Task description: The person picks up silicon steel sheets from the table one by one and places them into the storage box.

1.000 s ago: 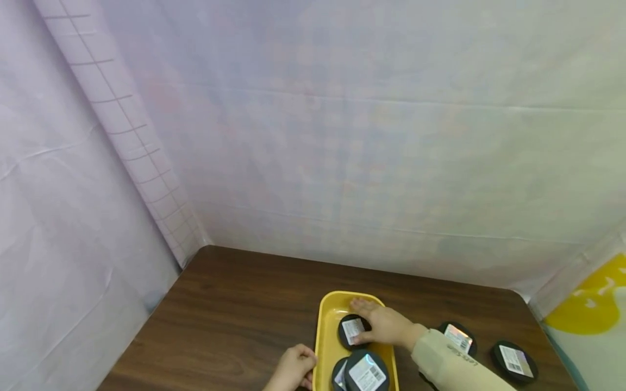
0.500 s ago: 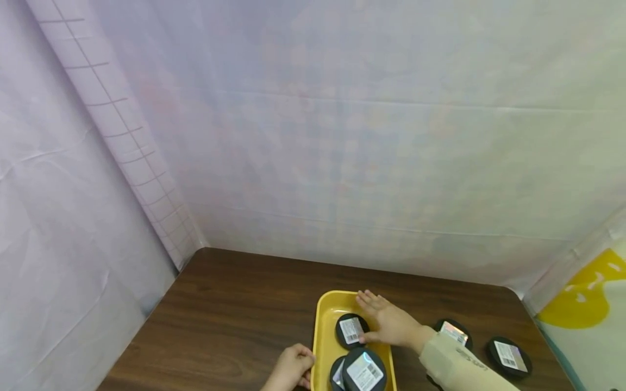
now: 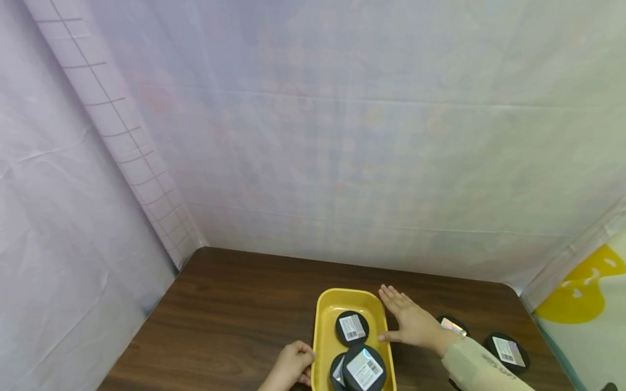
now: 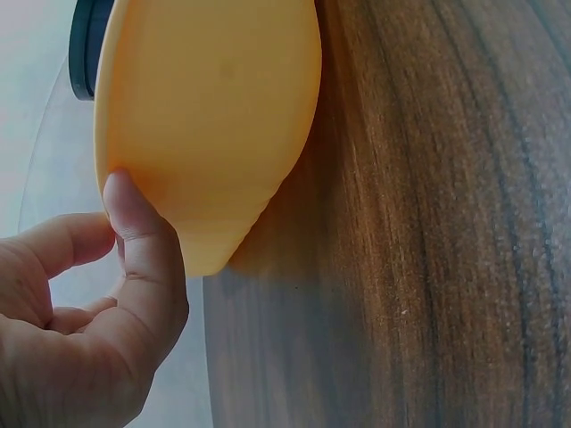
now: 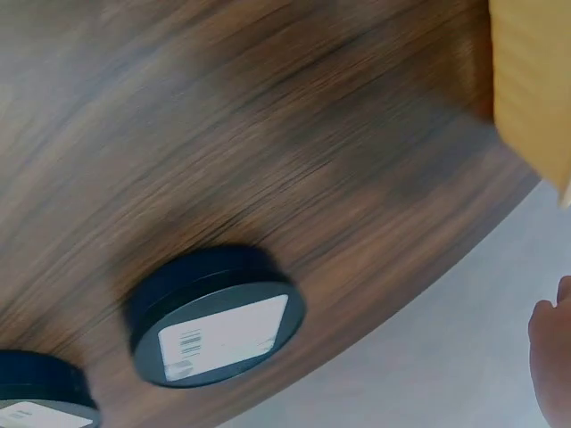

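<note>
A yellow tray (image 3: 342, 302) lies on the brown table, holding three round black containers with white barcode labels. One container (image 3: 352, 328) sits alone toward the far end; nearer me, a larger-looking one (image 3: 365, 370) partly covers another (image 3: 337, 373). My left hand (image 3: 289, 365) pinches the tray's left rim; in the left wrist view, thumb and index finger (image 4: 134, 201) meet at that yellow edge. My right hand (image 3: 414, 325) holds nothing, its fingers spread and straight beside the tray's right rim, the thumb overlapping the rim in the head view.
Right of the tray, two more black labelled containers lie on the table (image 3: 254, 309): one (image 3: 452, 325) partly behind the right forearm, the other (image 3: 507, 352) farther right. Both show in the right wrist view, the nearer container (image 5: 219, 325) whole. A pale printed curtain (image 3: 313, 163) hangs behind.
My right hand has let go of the far container in the tray and moved right, past the rim. My left hand stays at the left rim.
</note>
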The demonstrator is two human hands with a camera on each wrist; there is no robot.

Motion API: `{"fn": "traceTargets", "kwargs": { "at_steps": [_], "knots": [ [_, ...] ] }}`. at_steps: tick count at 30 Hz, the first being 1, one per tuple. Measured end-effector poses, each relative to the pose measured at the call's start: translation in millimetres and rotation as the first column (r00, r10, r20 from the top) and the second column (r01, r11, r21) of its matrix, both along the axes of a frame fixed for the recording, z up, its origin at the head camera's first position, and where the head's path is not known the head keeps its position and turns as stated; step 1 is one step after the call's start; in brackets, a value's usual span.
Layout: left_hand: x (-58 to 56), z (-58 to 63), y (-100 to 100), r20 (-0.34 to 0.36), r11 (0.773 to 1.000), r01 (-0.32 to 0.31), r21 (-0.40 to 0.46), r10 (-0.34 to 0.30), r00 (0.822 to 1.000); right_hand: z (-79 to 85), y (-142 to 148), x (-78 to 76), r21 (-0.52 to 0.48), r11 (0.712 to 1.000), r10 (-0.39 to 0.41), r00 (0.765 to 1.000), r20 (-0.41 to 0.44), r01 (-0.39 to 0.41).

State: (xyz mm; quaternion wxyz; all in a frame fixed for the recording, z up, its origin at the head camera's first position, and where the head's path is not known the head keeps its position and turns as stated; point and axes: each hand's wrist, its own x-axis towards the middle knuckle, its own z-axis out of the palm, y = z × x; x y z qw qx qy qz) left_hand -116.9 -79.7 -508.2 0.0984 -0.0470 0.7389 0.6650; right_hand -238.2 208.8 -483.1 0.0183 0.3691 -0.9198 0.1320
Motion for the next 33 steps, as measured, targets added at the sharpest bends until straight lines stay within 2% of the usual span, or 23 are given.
{"fn": "traceTargets", "kwargs": {
  "at_steps": [6,15,22,33],
  "knots": [
    [-0.7,-0.1,-1,0.002,1.0,-0.001,0.006,0.001,1.0,-6.7,17,-2.0,0.027,0.997,-0.077,0.997,-0.003,0.077],
    [0.0,-0.6,0,0.01,1.0,0.006,0.008,-0.006,1.0,-11.5,42,-0.2,0.007,0.991,-0.134,0.991,0.02,0.134],
    [1.1,-0.6,-1,0.008,1.0,0.009,0.017,-0.009,1.0,-18.4,65,-1.2,0.044,0.976,-0.217,0.968,0.127,0.213],
    [3.6,2.1,-4,0.014,0.999,0.018,0.039,-0.019,1.0,-25.2,91,3.3,0.034,0.967,-0.252,0.939,0.234,0.251]
  ]
}}
